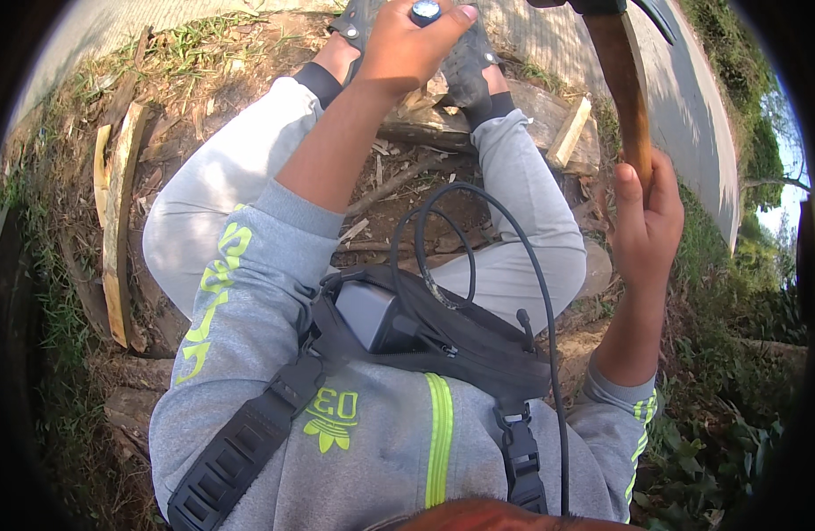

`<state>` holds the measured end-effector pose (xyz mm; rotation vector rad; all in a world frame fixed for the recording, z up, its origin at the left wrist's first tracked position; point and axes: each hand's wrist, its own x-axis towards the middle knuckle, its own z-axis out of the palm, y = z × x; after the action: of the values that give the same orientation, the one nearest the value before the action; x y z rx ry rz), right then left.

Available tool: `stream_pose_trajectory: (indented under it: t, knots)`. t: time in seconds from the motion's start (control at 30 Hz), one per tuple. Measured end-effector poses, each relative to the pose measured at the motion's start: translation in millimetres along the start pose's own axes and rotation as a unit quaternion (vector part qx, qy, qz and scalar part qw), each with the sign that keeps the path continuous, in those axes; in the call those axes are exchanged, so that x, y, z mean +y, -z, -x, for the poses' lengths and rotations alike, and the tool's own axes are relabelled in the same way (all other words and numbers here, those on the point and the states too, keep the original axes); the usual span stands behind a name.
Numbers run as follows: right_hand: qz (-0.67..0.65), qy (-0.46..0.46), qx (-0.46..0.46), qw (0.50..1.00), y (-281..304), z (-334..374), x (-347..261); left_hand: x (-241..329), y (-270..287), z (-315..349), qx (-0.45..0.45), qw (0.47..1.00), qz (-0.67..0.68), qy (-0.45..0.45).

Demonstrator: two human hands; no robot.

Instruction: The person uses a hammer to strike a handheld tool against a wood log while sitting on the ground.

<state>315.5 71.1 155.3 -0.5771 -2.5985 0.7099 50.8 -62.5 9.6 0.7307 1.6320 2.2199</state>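
Observation:
Near the top edge, my left hand (pixel 416 40) is closed around an upright blue-handled tool (pixel 425 11). Only its round, shiny capped end shows above the fist; its lower part is hidden. To the right, my right hand (pixel 646 212) grips the lower end of a hammer's wooden handle (pixel 630 97). The dark hammer head is raised and partly cut off by the top edge, with a curved claw pointing right. Between my feet, below the left fist, lies a piece of wood (pixel 425 128).
Split wood strips (pixel 117 239) lie on the left, and a pale wood piece (pixel 569 131) rests on a log (pixel 589 142) at right. My bent legs frame the ground. A black cable (pixel 513 230) loops from a chest bag (pixel 460 341). A paved road (pixel 691 133) runs along the right.

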Motion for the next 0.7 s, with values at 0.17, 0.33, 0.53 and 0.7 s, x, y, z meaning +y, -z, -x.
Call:
stream_pose_trajectory:
  t: [0.17, 0.33, 0.53, 0.7]
  knots:
    - [-0.034, -0.029, 0.006, 0.999, 0, 6, 6, 8, -1, 6, -0.006, 0.994, -0.107, 0.02]
    - [-0.057, -0.049, -0.012, 0.997, 0, 6, 1, -18, 2, 7, 0.031, 0.995, -0.097, 0.001]
    - [-0.047, -0.052, -0.027, 0.997, -4, 3, -1, -22, 2, 11, 0.049, 0.997, -0.053, 0.023]
    - [0.043, -0.013, -0.064, 0.997, -6, -5, -16, -14, -3, 20, 0.094, 0.994, -0.051, 0.033]
